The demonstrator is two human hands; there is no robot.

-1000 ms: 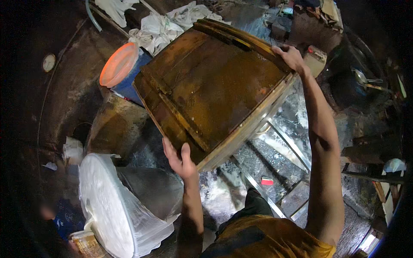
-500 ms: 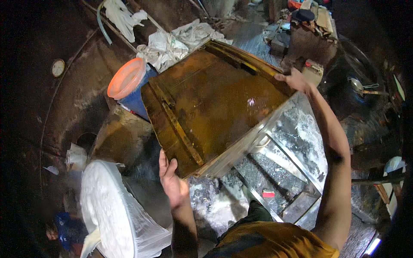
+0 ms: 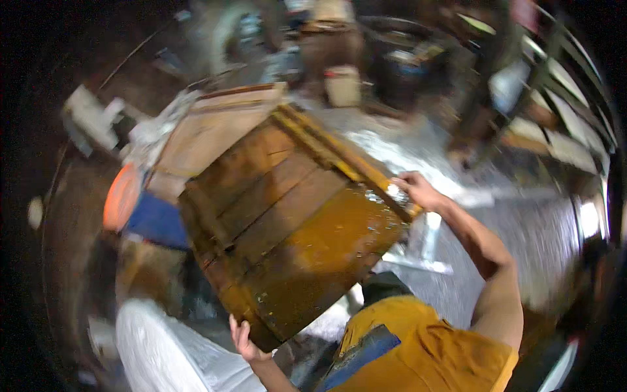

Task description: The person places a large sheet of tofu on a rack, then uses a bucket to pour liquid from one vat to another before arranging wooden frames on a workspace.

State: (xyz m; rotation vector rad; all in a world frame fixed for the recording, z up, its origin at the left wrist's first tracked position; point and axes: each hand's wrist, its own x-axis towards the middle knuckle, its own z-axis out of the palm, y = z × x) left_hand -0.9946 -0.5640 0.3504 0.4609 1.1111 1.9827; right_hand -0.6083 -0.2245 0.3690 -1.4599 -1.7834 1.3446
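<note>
A large, wet brown wooden board (image 3: 300,215) with battens along two opposite sides is tilted in front of me, held up in both hands. My left hand (image 3: 248,343) grips its near left corner, with the fingertips showing at the edge. At the right corner my right hand (image 3: 419,191) is closed over the end of the yellowish batten, thumb and fingers about the edge. Behind it lies a paler wooden board or shallow tray (image 3: 212,134), partly hidden by the wet one.
At the left, an orange basin (image 3: 122,198) sits against a blue container (image 3: 157,221). A round, white, plastic-covered thing (image 3: 153,349) stands at the lower left. A beige container (image 3: 343,86) is at the back. A metal frame (image 3: 418,262) shows beyond the board's right side.
The wet board has come up off the stack toward me and turned, uncovering the paler one behind. Both hands have kept hold of it. My view has swung to the right and is blurred.
</note>
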